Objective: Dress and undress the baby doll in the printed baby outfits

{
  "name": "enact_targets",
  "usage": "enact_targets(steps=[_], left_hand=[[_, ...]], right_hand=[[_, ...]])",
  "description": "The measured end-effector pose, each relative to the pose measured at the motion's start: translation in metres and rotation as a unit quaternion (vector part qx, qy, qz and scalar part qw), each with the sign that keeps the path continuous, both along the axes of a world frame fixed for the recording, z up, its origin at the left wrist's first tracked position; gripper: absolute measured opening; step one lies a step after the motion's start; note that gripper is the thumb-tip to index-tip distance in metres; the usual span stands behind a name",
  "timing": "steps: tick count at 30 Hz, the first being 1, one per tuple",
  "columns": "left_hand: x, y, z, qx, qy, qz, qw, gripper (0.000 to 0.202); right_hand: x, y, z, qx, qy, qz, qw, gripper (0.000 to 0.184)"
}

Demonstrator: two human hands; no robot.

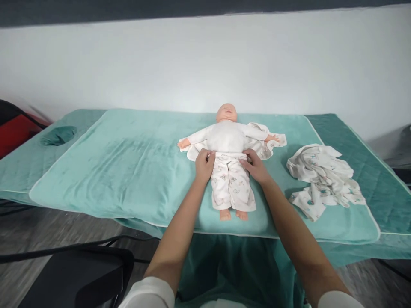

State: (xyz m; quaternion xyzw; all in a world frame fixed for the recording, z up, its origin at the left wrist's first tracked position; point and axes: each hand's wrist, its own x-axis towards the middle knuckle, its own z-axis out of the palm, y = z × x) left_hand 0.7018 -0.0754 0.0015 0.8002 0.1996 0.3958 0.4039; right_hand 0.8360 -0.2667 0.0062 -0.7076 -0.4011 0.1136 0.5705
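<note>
A baby doll (pixel 225 136) lies face up on the green bed, arms spread and feet toward me. It wears printed white pants (pixel 231 184), and a printed white top (pixel 263 147) is spread open beneath its back and arms. My left hand (pixel 204 164) is closed on the pants' waistband at the left side of the doll's waist. At the right side, my right hand (pixel 255 166) pinches the same waistband between thumb and fingers. The doll's bare feet stick out below the pant legs.
Crumpled printed baby clothes (pixel 326 175) lie on the bed to the right. The green bed cover (pixel 122 171) stretches left toward a face hole (pixel 58 135). A white wall (pixel 144 64) stands behind the bed. A black chair (pixel 80 273) is at the lower left.
</note>
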Motion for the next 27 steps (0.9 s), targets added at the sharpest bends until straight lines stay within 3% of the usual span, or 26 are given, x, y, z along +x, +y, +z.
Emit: enact_targets(steps=[4, 9, 13, 17, 22, 27], left_hand=[[0.001, 0.001, 0.0, -0.002, -0.021, 0.016, 1.0, 0.027], [0.005, 0.001, 0.0, -0.06, 0.011, 0.072, 0.996, 0.021], [0.002, 0.003, 0.002, -0.142, 0.014, 0.016, 0.99, 0.02], [0.001, 0.006, 0.002, -0.183, 0.009, -0.033, 0.982, 0.035], [0.013, 0.013, -0.002, -0.154, 0.031, -0.047, 0.987, 0.045], [0.019, 0.019, -0.004, -0.089, 0.006, -0.033, 0.995, 0.032]], right_hand=[[-0.001, 0.0, 0.0, -0.013, 0.043, 0.046, 0.998, 0.051], [-0.003, 0.008, -0.001, -0.013, 0.035, -0.047, 0.998, 0.046], [-0.002, 0.011, -0.003, -0.009, 0.025, -0.085, 0.996, 0.042], [0.002, 0.019, -0.003, -0.006, 0.035, -0.089, 0.995, 0.04], [0.007, 0.034, 0.002, -0.009, 0.025, -0.124, 0.992, 0.039], [0.002, 0.035, 0.0, -0.005, -0.001, -0.168, 0.986, 0.038]])
